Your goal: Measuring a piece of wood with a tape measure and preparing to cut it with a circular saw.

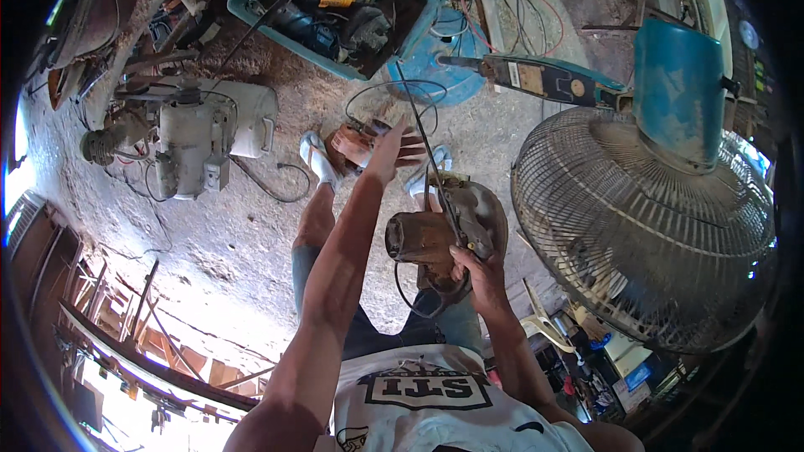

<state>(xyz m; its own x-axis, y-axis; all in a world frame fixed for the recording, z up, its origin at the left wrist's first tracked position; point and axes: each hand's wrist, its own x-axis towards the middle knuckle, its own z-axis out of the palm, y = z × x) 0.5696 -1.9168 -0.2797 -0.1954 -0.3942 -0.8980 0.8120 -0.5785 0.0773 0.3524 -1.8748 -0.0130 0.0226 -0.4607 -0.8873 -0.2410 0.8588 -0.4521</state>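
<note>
My right hand point(481, 274) grips a worn, dusty circular saw point(427, 238) in front of my legs. The saw's brown motor housing points left, and its rounded guard lies to the right. A dark cord loops below it. My left hand point(397, 152) is stretched out above and left of the saw, fingers apart, holding nothing. Beneath that hand an orange-red power tool point(350, 144) rests on the floor between my feet, partly covered by the hand. A thin dark cord point(414, 105) runs down past my left fingers to the saw.
A teal bin point(335, 63) of tools stands ahead, beside a blue round fan base point(448, 75). The large dusty fan point(645, 226) fills the right side. A grey compressor-like machine point(197, 138) stands on the left. Wood scraps lie lower left, with clutter lower right.
</note>
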